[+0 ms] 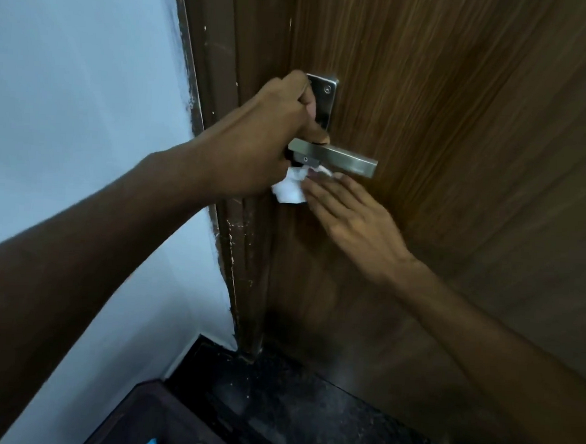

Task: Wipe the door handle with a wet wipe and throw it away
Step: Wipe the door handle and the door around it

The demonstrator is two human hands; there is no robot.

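A: The left hand (276, 128) bunches the wipe (290, 187) against the handle (340, 159) base; the right hand (350, 218) lies flat beneath, empty.

B: Drag it along the underside, pressing firmly.

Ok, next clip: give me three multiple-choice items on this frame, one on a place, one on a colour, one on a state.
1. Where is the wet wipe?
A. below the inner end of the door handle
B. on the floor
C. draped over the handle's free end

2. What colour is the wipe?
A. blue
B. white
C. yellow

3. How is the right hand?
A. clenched in a fist
B. gripping the handle
C. open, fingers stretched toward the wipe

Key: 1 A, the wipe sits bunched under the lever beside the left hand. 2 B, it shows plain white against the brown door. 3 C, the fingers lie flat and extended, their tips at the wipe.
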